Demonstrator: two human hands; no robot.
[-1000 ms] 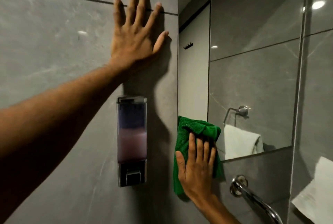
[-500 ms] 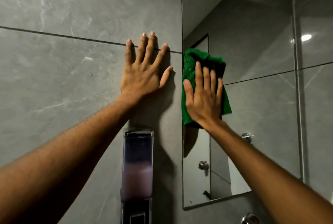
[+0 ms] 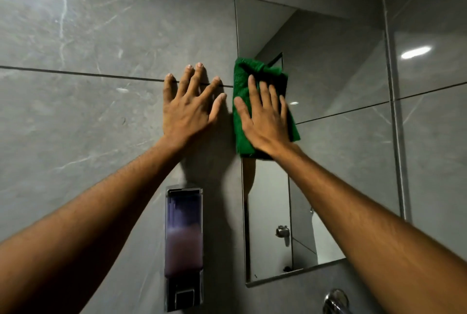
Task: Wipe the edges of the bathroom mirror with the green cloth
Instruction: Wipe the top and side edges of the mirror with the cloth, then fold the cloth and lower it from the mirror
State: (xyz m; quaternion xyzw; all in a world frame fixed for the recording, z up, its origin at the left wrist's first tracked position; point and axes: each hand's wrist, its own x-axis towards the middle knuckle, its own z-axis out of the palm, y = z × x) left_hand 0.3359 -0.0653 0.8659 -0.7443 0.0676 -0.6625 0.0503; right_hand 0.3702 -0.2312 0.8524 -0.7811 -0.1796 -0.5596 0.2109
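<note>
The frameless bathroom mirror [image 3: 328, 66] hangs on the grey tiled wall, its left edge running down the middle of the view. A folded green cloth [image 3: 242, 111] lies flat over that left edge, a little above half height. My right hand [image 3: 265, 119] presses on the cloth with fingers spread and pointing up. My left hand [image 3: 189, 106] rests flat on the wall tile just left of the mirror, fingers apart, holding nothing. Part of the cloth is hidden under my right palm.
A wall-mounted soap dispenser [image 3: 184, 245] with pinkish liquid sits below my left hand, left of the mirror. A chrome fitting [image 3: 336, 301] shows under the mirror's lower edge. A vertical metal strip [image 3: 396, 137] runs down the wall at the right.
My right hand has slid the cloth up the mirror's left edge from near the bottom to about mid height. The view has tilted upward. My left hand has stayed on the tile.
</note>
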